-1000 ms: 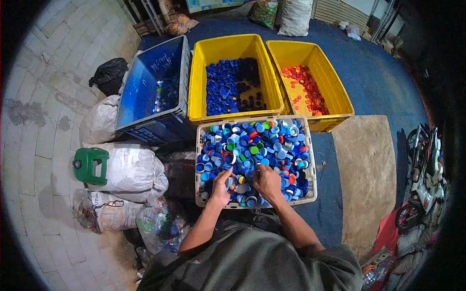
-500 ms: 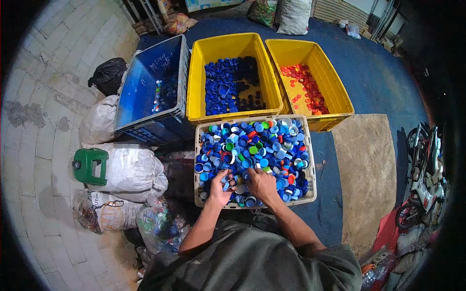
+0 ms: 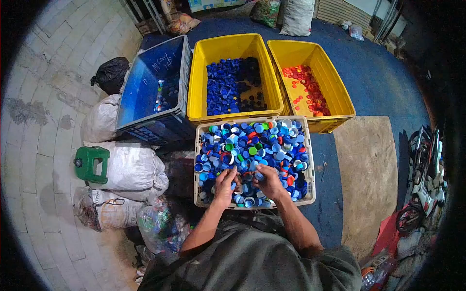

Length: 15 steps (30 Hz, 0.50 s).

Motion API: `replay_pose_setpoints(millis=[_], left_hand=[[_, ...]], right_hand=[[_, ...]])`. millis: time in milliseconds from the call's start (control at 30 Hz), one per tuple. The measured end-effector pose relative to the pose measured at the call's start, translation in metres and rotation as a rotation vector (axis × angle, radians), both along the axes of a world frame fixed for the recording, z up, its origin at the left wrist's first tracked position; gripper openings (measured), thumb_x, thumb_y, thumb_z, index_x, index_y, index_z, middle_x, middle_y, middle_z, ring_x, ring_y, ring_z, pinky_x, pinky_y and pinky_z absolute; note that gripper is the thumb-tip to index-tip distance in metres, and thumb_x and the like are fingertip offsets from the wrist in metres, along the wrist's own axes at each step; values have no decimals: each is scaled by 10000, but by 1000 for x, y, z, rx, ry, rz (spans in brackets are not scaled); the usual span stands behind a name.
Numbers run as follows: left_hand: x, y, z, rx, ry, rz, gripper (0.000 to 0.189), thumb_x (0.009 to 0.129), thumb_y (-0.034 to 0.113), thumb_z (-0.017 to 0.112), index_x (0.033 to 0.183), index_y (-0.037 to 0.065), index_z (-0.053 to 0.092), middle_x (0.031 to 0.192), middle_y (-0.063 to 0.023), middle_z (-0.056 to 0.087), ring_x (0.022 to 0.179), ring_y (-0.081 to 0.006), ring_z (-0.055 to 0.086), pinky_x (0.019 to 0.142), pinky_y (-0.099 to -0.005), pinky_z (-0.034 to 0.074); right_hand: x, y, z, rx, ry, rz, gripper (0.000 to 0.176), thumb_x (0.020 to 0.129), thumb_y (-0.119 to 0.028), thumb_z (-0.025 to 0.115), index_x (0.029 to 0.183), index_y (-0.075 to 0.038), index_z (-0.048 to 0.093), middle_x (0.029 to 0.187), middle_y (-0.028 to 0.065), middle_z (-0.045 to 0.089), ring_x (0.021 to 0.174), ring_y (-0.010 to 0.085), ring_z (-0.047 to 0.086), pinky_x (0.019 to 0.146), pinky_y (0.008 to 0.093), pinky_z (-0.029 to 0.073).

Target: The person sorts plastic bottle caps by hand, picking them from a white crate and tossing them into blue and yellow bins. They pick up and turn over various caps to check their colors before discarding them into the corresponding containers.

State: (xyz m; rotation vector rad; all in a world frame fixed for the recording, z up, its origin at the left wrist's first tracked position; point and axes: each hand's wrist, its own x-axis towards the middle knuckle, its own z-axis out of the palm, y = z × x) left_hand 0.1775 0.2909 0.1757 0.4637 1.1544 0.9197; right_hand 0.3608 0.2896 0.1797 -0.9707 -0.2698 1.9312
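A beige crate (image 3: 312,160) sits in front of me, heaped with plastic bottle caps (image 3: 242,141), mostly dark and light blue with some green, white and red ones. My left hand (image 3: 224,186) is curled over the near part of the heap, with light blue bottle caps partly showing at its fingers. To its right, my right hand (image 3: 270,181) pinches a light blue bottle cap near the thumb. The fingertips of both hands point at each other, a small gap apart. My palms are partly hidden.
Behind the crate stand a blue bin (image 3: 138,92) with a few caps, a yellow bin (image 3: 199,82) of dark blue and black caps, and another yellow bin (image 3: 335,82) of red caps. Stuffed sacks (image 3: 128,167) and a green jerrycan (image 3: 91,165) line the left; a bicycle (image 3: 422,179) is far right.
My right hand has shifted slightly right, turned and lifted, now showing a light blue cap in its fingers. My left hand has moved slightly right and its fingers are more closed.
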Motion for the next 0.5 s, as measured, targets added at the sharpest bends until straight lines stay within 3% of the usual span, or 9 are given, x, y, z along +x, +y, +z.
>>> replay_pose_setpoints(millis=[100, 233, 367, 500], left_hand=[[8, 0, 11, -86, -66, 36, 262, 903, 366, 633, 897, 111, 574, 703, 32, 501, 640, -103, 522, 555, -286, 424], [15, -2, 9, -77, -4, 7, 243, 901, 359, 633, 906, 123, 575, 721, 31, 517, 649, -111, 532, 564, -301, 440], [22, -5, 11, -125, -88, 43, 233, 901, 358, 632, 910, 131, 579, 729, 27, 535, 661, -116, 546, 566, -303, 450], [28, -7, 5, -159, -218, 81, 253, 891, 377, 636, 907, 129, 585, 777, 17, 582, 698, -132, 565, 594, -325, 462]], right_hand=[[4, -1, 0, -41, 70, -54, 212, 869, -205, 622, 1027, -64, 602, 916, 61, 634, 689, 129, 528, 633, 280, 444], [10, -4, -6, 45, -132, 0, 198, 909, -179, 590, 1063, -55, 594, 967, 53, 637, 743, 143, 575, 647, 292, 470], [18, -5, -3, -14, -52, -23, 205, 946, -204, 551, 1072, -48, 596, 966, 52, 648, 762, 145, 599, 656, 297, 487], [22, -3, -1, -57, -232, -17, 233, 961, -216, 527, 1095, -34, 584, 951, 68, 649, 758, 153, 605, 665, 300, 500]])
